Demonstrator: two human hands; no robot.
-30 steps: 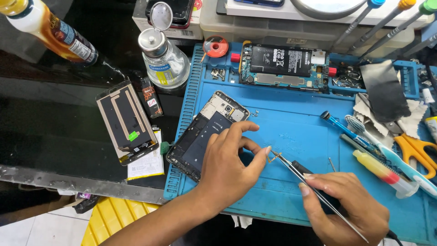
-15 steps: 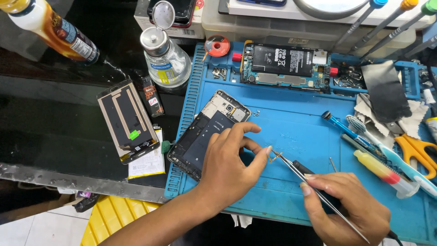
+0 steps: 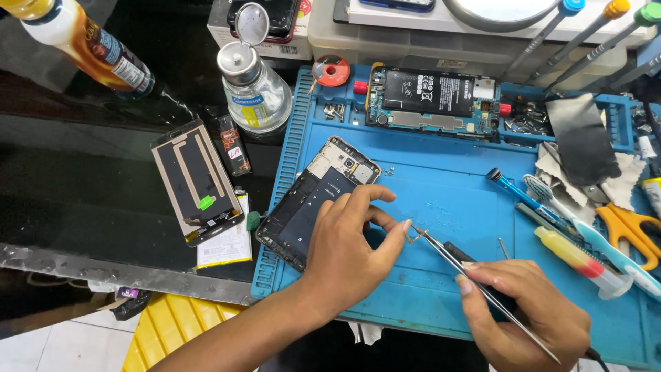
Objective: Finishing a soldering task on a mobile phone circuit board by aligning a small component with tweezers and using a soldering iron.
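Note:
My left hand (image 3: 351, 248) rests on the lower end of an opened phone frame (image 3: 310, 200) lying on the blue work mat (image 3: 447, 186); thumb and forefinger pinch a tiny metal part (image 3: 415, 236). My right hand (image 3: 527, 310) holds thin metal tweezers (image 3: 475, 282) whose tips meet that small part just right of my left fingertips. A detached phone screen panel (image 3: 197, 180) lies face down to the left on the dark table.
A phone board with black battery (image 3: 430, 96) sits at the mat's top. A clear dispenser bottle (image 3: 253, 83) and an amber bottle (image 3: 89, 48) stand at left. Screwdrivers, a toothbrush (image 3: 585, 227), a syringe tube (image 3: 578, 258) and orange scissors (image 3: 630, 231) crowd the right side.

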